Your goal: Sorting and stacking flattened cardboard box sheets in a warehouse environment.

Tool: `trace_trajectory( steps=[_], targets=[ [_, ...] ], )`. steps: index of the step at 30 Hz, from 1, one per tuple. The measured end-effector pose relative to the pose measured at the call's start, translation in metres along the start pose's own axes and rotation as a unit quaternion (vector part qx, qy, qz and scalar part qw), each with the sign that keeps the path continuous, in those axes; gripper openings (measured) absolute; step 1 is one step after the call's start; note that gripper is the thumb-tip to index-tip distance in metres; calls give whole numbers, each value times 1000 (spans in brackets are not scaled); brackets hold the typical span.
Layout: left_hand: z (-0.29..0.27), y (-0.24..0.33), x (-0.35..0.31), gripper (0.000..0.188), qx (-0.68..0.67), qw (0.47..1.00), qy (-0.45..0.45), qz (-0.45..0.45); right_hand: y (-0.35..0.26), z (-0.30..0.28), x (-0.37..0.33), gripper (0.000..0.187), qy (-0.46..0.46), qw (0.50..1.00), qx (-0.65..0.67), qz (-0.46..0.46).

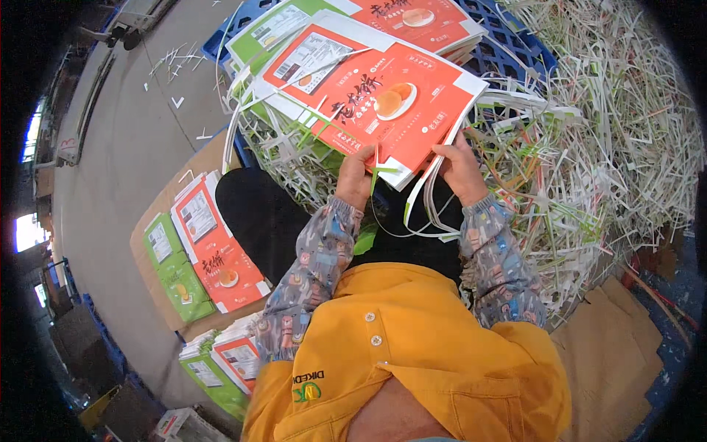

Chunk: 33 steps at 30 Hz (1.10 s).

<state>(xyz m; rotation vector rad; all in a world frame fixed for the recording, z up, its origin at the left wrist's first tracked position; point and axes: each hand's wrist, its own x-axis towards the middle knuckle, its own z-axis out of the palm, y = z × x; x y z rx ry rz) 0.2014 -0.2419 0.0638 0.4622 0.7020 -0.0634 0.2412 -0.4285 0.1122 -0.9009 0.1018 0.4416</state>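
A thick stack of red and white printed carton sheets (434, 121), with a picture of round cakes on a plate, lies tilted in front of me. My left hand (355, 178) is closed on its near edge, beside a thin green and white trim strip (377, 166). My right hand (462, 171) grips the near right corner, thumb on top, fingers partly hidden underneath. Loose white and green paper strips (421, 210) dangle between my hands over my dark-clad legs. Beneath and beyond the held stack are green printed sheets (276, 26) and another red stack (412, 18).
A blue plastic pallet (504, 48) supports the far stacks. At right rises a large heap of shredded paper strips (596, 155). On cardboard to my left lie red sheets (213, 250) and green sheets (177, 269), with more stacks (224, 361) nearer. Flattened brown cardboard (611, 361) covers the lower right.
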Motion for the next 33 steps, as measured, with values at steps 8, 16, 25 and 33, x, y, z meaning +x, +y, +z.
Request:
trace_trajectory(
  steps=[8,16,25,33],
  targets=[
    [12,18,-9,21,-22,999,-30,17,-11,-28,-5,26,29,997,-60,24],
    [-5,40,-16,20,55,997,-47,4,-98,-132,29,28,132,709,-655,-226],
    [-25,64,-51,20,91,996,7,1,-170,-198,65,28,196,493,-847,-35],
    [-26,46,-44,20,78,997,21,12,-103,-52,26,54,100,740,-617,-246]
  ],
)
